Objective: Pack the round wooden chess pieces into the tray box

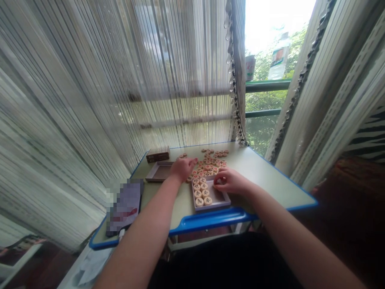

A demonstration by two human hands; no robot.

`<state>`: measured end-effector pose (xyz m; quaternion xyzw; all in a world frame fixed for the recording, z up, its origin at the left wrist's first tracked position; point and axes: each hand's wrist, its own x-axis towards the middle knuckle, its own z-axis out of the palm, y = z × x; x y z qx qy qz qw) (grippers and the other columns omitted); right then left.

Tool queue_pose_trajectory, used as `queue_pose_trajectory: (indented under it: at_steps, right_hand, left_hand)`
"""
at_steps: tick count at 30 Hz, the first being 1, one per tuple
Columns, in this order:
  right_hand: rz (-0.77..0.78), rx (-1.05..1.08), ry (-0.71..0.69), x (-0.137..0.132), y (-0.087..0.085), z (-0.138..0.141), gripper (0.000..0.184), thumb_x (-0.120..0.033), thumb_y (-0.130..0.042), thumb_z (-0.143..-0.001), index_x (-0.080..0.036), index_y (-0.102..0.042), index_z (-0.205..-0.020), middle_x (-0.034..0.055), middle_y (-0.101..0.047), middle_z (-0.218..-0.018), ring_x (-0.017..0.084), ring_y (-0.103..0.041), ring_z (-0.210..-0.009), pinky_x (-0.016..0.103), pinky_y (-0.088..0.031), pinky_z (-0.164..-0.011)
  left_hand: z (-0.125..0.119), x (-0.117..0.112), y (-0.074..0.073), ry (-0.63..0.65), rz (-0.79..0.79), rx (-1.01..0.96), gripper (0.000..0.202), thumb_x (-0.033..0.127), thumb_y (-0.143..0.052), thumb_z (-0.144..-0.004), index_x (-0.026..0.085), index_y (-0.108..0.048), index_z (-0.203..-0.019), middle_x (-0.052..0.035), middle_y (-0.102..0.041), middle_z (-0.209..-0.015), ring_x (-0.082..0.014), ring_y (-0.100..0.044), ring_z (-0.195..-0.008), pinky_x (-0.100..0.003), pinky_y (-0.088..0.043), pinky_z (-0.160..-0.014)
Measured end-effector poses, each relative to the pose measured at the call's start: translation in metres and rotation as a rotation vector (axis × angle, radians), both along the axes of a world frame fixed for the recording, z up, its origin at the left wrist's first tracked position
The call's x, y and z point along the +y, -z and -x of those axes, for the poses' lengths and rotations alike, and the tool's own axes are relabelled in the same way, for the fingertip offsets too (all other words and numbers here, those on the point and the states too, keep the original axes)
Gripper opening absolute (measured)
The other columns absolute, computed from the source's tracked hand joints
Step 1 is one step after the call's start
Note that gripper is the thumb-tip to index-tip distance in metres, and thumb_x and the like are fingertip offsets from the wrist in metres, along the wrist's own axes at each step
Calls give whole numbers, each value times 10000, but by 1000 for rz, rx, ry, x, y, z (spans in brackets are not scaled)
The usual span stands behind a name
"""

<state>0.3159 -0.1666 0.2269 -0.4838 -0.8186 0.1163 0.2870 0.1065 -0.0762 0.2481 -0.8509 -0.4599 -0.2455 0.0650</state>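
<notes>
The left hand (182, 168) and the right hand (230, 181) are well apart, and neither is visibly clamped on anything. The left hand reaches out with its fingers extended to the near edge of a loose heap of round, pale wooden xiangqi pieces (210, 165) marked with red characters; whether it touches one is hard to tell. The right hand curls over a shallow, rectangular mauve-grey tray (212, 206), its fingertips beside two columns of matching round wooden pieces (201, 192) lying flat and edge to edge. Whether those fingers hold a piece, I cannot tell. Low, light fingers suit discs like these — one careless nudge could shift the neighbours. Beyond the left hand sit a second shallow mauve-grey tray (159, 172) and a dark brown rectangular box (158, 154), all on a pale green worktop (270, 186) with a bright blue edge.
</notes>
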Motion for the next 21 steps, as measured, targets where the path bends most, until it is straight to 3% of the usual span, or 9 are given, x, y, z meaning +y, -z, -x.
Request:
queue_pose_trajectory:
  at_steps: [6, 13, 21]
  right_hand:
    - [-8, -7, -7, 0, 1, 0, 106, -193, -624, -674, -196, -689, -757, 24, -541, -777, 134, -515, -728, 239, -433, -663]
    - [-42, 24, 43, 3, 3, -1, 128, -160, -607, -683, -184, -680, -786, 22, -551, -768, 124, -507, -690, 231, -428, -637]
    - [-57, 8, 50, 6, 6, -2, 118, -137, -603, -666, -182, -679, -745, 17, -563, -756, 117, -514, -676, 227, -423, -650]
  left_hand:
    - [2, 2, 0, -42, 17, 0, 565, 521, -245, -895, 177, -688, -827, -104, -687, -759, -211, -635, -757, -283, -401, -636]
    - [9, 16, 10, -93, 34, -40, 520, 453, -242, -912, 195, -687, -835, -87, -705, -847, -194, -640, -836, -272, -433, -700]
    - [9, 21, 15, -63, 69, -42, 523, 458, -247, -907, 192, -689, -819, -90, -707, -874, -205, -643, -859, -284, -447, -722]
